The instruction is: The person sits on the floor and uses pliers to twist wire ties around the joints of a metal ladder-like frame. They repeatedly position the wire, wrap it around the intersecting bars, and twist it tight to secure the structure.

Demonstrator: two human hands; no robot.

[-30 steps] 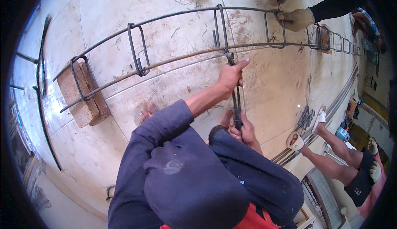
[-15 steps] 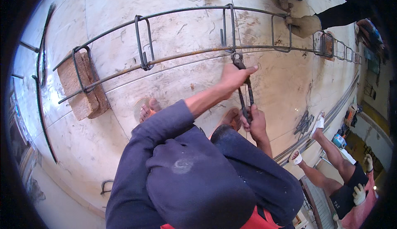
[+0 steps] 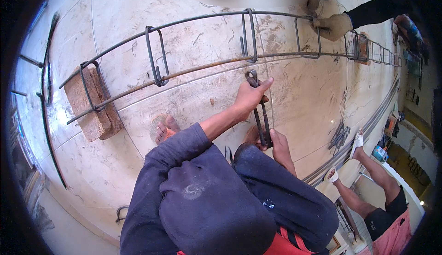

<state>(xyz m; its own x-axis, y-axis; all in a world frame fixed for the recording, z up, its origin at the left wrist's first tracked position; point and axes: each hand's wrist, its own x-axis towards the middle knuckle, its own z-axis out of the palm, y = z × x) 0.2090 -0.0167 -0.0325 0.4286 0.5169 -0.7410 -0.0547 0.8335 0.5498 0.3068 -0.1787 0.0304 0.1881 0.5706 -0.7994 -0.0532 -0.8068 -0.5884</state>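
A long rebar cage (image 3: 202,68) with rectangular stirrups (image 3: 155,55) lies on the concrete floor. I am crouched before it with dark metal pincers (image 3: 260,112) in both hands. My left hand (image 3: 251,96) grips the pincers just under their jaws, which sit a little below the cage's lower bar near the middle stirrup (image 3: 248,36). My right hand (image 3: 277,145) holds the handle ends close to my knee. My bare foot (image 3: 163,128) rests on the floor to the left.
A brick (image 3: 92,105) props the cage's left end. Another person's gloved hand (image 3: 334,25) holds a stirrup at the top right. A seated person's legs (image 3: 368,176) are at the lower right, beside long bars (image 3: 350,151) and a wire bundle (image 3: 340,137).
The pincer jaws were up at the lower bar by the middle stirrup; now they sit slightly below it, with both hands drawn back a little toward me.
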